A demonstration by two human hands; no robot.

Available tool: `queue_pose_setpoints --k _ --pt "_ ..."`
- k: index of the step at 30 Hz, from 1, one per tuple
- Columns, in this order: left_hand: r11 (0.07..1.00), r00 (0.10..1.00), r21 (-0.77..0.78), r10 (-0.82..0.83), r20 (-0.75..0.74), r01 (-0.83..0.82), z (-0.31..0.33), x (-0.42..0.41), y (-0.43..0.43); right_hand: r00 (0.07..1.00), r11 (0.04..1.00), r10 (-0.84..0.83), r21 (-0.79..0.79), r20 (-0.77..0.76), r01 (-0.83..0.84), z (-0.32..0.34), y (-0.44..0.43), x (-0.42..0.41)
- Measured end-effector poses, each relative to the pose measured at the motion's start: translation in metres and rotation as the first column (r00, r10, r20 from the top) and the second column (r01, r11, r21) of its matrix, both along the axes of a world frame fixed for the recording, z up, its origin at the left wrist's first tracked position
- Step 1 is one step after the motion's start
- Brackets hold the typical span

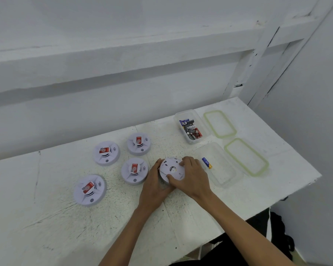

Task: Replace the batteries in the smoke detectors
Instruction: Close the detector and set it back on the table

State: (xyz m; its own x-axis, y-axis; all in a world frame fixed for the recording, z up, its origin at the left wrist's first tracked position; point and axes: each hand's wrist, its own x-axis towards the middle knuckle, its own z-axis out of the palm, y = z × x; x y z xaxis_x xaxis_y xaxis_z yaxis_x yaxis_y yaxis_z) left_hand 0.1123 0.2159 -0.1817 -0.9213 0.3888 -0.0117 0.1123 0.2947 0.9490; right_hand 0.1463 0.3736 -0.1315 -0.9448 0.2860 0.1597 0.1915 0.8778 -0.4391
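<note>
A round white smoke detector lies back side up on the white table, held between both hands. My left hand cups its left and near rim. My right hand grips it from the right, thumb on the back plate and fingers over the far edge. Several other white detectors with red labels lie face up to the left, the closest beside my left hand. A blue and yellow battery lies in a clear container just right of my right hand.
A second clear container with several batteries stands at the back. Two clear lids with green seals lie to the right. The table's right edge is close behind the lids, and a white wall runs along the back.
</note>
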Motion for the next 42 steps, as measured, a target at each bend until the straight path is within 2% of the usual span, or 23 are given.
queue_pose_setpoints --k 4,7,11,13,17,23,28,35,42 --pt "1.000 1.000 -0.008 -0.001 -0.017 0.001 0.004 0.002 -0.001 0.999 0.999 -0.029 -0.027 0.035 0.030 -0.003 -0.006 -0.001" --pt "1.000 1.000 0.005 0.002 -0.011 -0.002 0.005 0.002 -0.001 0.999 0.985 -0.024 -0.168 0.044 0.031 0.000 0.000 -0.001" --pt "1.000 0.999 0.004 0.031 -0.014 -0.031 0.005 0.002 0.000 0.989 0.925 0.127 -0.350 -0.071 -0.144 -0.001 0.012 0.013" --pt "0.999 0.999 0.000 0.036 -0.017 -0.036 0.004 0.001 0.000 0.978 0.905 0.188 -0.371 -0.093 -0.210 -0.006 0.015 0.019" --pt "0.999 0.999 0.007 0.046 -0.020 -0.046 0.003 0.001 -0.001 0.982 0.904 0.175 -0.384 -0.064 -0.187 -0.013 0.018 0.022" --pt "0.995 0.996 0.054 0.084 -0.039 -0.082 0.009 0.002 -0.003 0.961 0.872 0.184 -0.418 -0.205 -0.256 -0.016 0.023 0.023" --pt "0.998 0.995 0.069 0.017 -0.102 -0.010 0.017 0.006 -0.005 0.985 0.848 -0.003 -0.522 -0.174 -0.089 -0.011 0.017 0.021" --pt "1.000 0.984 0.024 0.015 -0.175 -0.011 0.021 0.004 0.002 0.991 0.678 -0.133 -0.732 -0.030 0.069 -0.008 0.009 0.015" --pt "0.988 0.992 0.095 0.124 -0.026 -0.121 0.029 -0.008 0.017 0.985 0.554 -0.126 -0.815 0.118 0.169 -0.002 0.008 0.000"
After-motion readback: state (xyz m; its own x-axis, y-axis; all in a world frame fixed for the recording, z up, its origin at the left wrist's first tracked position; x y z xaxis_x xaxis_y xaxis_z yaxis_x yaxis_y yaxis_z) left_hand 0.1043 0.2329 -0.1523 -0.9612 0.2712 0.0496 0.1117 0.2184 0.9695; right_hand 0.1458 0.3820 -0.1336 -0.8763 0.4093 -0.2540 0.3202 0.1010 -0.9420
